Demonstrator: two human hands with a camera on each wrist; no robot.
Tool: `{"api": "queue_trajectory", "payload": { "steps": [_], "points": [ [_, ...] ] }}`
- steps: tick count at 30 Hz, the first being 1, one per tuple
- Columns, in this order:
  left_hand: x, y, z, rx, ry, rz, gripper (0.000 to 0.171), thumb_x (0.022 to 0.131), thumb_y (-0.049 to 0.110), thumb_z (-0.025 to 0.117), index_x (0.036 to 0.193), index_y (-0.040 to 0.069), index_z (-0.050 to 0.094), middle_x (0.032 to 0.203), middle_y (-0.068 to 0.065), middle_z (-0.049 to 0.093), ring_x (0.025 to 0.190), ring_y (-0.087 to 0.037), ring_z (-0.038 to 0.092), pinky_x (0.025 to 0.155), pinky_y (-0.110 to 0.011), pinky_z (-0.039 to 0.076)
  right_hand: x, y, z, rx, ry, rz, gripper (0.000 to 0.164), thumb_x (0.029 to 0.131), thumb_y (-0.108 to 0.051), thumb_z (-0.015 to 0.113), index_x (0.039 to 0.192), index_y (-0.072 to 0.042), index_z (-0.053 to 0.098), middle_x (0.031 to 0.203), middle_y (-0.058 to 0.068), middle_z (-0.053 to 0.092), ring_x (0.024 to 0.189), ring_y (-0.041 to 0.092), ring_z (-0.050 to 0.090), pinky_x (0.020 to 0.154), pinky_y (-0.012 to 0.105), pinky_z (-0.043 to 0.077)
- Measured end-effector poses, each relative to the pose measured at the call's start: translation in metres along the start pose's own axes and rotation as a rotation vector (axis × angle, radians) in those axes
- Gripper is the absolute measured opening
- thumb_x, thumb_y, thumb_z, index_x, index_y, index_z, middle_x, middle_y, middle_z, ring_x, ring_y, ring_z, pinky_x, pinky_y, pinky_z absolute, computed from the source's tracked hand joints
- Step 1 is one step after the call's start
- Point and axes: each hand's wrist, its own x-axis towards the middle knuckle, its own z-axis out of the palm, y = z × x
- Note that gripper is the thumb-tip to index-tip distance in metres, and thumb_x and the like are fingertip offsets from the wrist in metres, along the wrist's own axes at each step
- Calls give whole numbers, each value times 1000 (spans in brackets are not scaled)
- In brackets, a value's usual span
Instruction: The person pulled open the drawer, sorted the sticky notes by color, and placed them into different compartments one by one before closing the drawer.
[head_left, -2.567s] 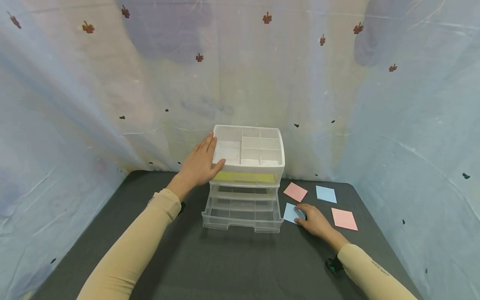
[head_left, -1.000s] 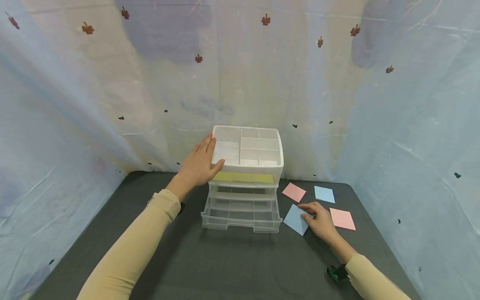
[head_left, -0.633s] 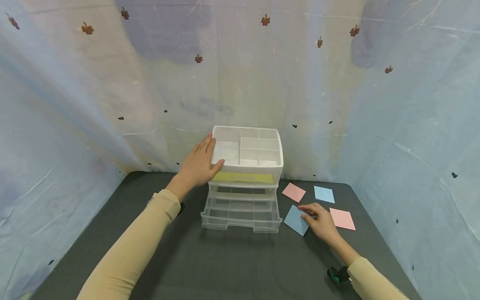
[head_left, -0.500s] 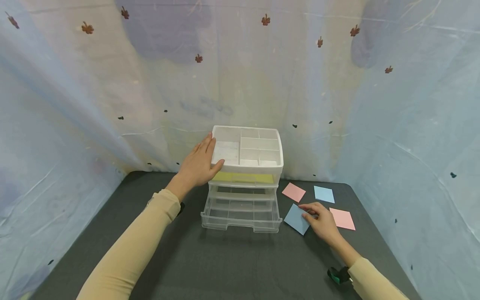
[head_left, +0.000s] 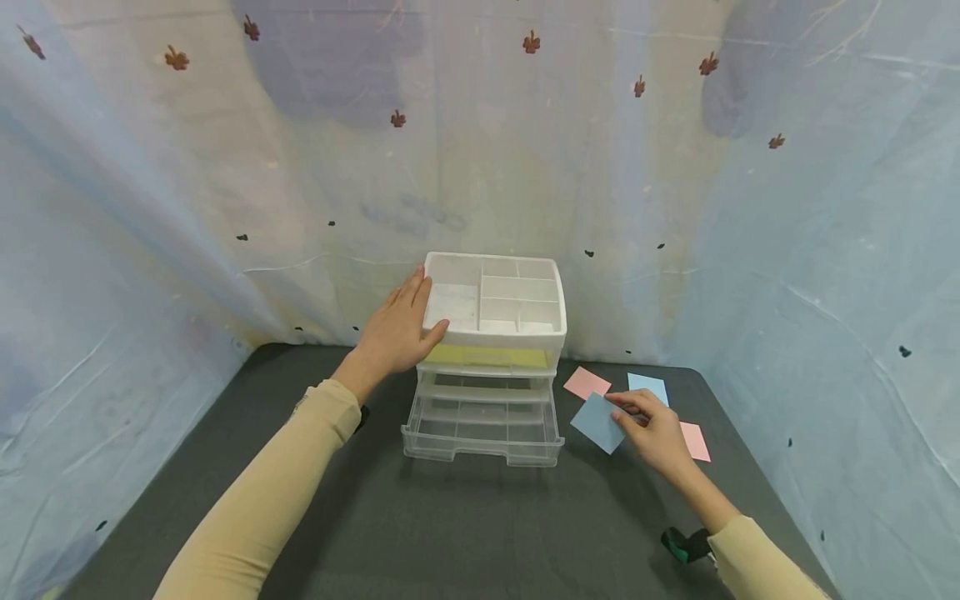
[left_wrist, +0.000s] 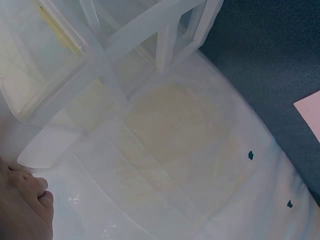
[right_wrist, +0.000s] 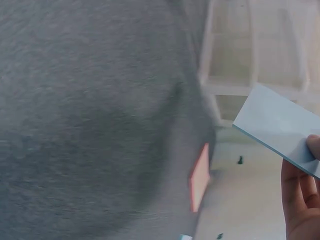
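A white plastic drawer organizer point(head_left: 495, 333) with a divided top tray stands at the back middle of the table. Its lower clear drawer point(head_left: 480, 442) is pulled out, and something yellow shows in the drawer above. My left hand point(head_left: 393, 329) rests with straight fingers on the organizer's left edge. To the right of the drawer, my right hand point(head_left: 656, 429) pinches a blue pad of sticky notes point(head_left: 598, 422) by its corner. In the right wrist view the thumb lies on top of the blue pad point(right_wrist: 275, 120) with fingers below; it is lifted off the table.
Pink paper squares lie behind the held pad point(head_left: 585, 382) and to the right, partly behind the hand point(head_left: 695, 442). Another blue square point(head_left: 648, 385) lies at the back right. A patterned cloth point(head_left: 480, 167) hangs behind the dark table point(head_left: 450, 533).
My right hand first slid and turned the blue pad on the table, then raised it slightly up and away from the surface. My left hand has stayed on the organizer.
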Motion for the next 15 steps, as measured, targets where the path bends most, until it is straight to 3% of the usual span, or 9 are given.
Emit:
{"api": "queue_trajectory", "payload": {
  "steps": [4,15],
  "points": [
    [0,0,0,1,-3,-1,86,109,60,32,167,1,5,174,-14,-8,161,-29,4,131,-47,11,6,-9,-6,90,13,-22,27,94,3,74,120,-7,78,112,10,69,96,0,63,78,9,53],
    [0,0,0,4,8,4,86,109,59,33,167,0,7,174,-15,-5,161,-31,4,130,-49,13,16,-37,-6,220,46,-156,31,91,12,73,118,-2,77,112,15,67,104,0,63,78,10,55]
  ]
}}
